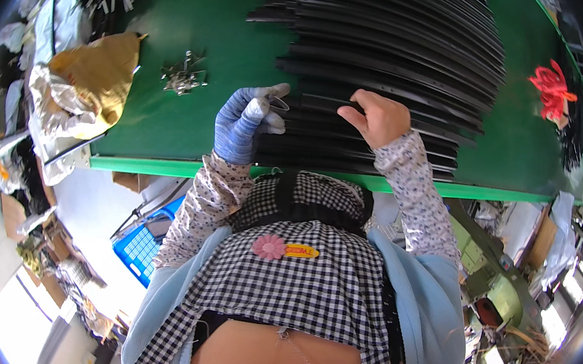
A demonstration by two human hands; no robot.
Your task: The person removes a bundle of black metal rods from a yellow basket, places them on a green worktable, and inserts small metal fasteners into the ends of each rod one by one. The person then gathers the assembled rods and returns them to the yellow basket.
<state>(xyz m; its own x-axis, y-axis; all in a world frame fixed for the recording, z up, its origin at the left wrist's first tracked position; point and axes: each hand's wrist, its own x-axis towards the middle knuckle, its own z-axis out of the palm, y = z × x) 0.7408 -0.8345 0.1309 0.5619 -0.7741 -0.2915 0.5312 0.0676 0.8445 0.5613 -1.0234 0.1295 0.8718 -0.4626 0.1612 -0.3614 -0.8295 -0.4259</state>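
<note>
One small metal clip (281,103) is sitting pinched in my gloved left hand (244,123), near the left ends of the black strips (395,48) on the green tabletop (184,126). My bare right hand (384,118) is reaching over them, can't tell if it's gripping one. Guess I'm positioning the clip, so the next move's probably calling for careful lining up.

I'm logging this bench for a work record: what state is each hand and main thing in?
Left hand: gloved, pinching.
Small metal piece: held in those fingertips.
Right hand: bare, thumb and forefinger apart; any grip unclear.
Black strips: lying side by side.
Metal clips: loosely heaped.
Yellow sack: crumpled.
Red bundle: bunched.
</note>
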